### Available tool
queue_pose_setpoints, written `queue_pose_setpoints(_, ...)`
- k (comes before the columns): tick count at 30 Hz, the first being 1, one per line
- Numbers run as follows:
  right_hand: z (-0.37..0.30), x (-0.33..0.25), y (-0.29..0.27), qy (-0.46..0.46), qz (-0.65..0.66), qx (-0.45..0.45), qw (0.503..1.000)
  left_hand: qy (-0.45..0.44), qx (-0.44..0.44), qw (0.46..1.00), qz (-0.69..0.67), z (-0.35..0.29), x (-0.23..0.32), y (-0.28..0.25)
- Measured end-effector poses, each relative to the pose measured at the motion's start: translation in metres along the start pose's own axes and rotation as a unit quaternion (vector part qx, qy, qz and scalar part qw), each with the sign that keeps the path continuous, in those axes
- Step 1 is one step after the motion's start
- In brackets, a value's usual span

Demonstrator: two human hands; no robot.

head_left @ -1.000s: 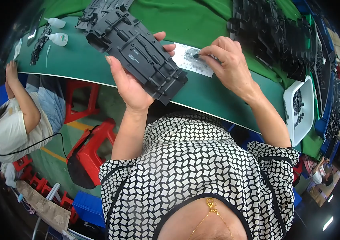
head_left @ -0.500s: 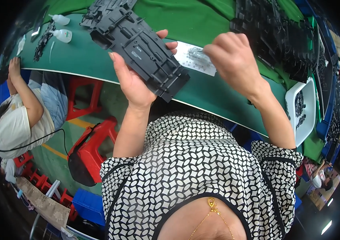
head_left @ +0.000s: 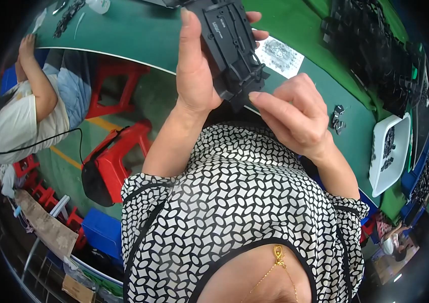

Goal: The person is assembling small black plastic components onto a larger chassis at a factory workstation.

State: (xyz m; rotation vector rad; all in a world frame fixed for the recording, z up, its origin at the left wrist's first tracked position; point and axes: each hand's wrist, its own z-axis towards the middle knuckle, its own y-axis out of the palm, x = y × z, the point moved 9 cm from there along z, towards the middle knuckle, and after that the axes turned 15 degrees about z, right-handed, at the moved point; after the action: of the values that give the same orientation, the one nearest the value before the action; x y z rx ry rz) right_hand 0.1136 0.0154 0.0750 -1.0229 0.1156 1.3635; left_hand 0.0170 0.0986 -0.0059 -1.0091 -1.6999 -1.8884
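Note:
A long black moulded plastic part (head_left: 224, 43), with ribs, slots and clips, lies across the palm of my left hand (head_left: 195, 76). The thumb presses its left side while fingertips show past its right edge; its far end runs out of view at the top. Close to the part's near end, my right hand (head_left: 300, 116) is closed in a pinch. Whatever sits between that thumb and forefinger is too small or hidden to make out. Beyond the right hand, a white sheet (head_left: 280, 55) with small dark and clear bits on it rests on the green table (head_left: 144, 38).
Several small black pieces (head_left: 338, 119) lie right of my right hand. A white tray (head_left: 376, 171) of black pieces stands farther right, below a heap of black mouldings (head_left: 366, 60). Another person (head_left: 33, 111) sits at left, near a red stool (head_left: 123, 161).
My right hand has come from beside the white sheet down to the part's near end. The left hand has moved right, turning the part more upright. The whole view has shifted.

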Motion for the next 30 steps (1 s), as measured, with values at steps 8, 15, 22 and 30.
queue_pose_setpoints(8,-0.008,-0.017,0.013,-0.11,-0.085,-0.045,0.989,-0.07,0.052,0.995,0.053,-0.012,0.004,0.014)
queue_pose_setpoints(15,-0.007,-0.021,0.013,-0.103,-0.088,-0.056,0.989,-0.055,0.06,0.994,0.067,-0.013,0.004,0.015)
queue_pose_setpoints(22,-0.007,-0.021,0.012,-0.089,-0.072,-0.065,0.991,-0.058,0.064,0.989,0.119,-0.013,0.004,0.021)
queue_pose_setpoints(30,-0.004,-0.025,0.013,-0.089,-0.07,-0.075,0.991,0.208,-0.248,0.946,0.01,-0.004,0.024,0.047)
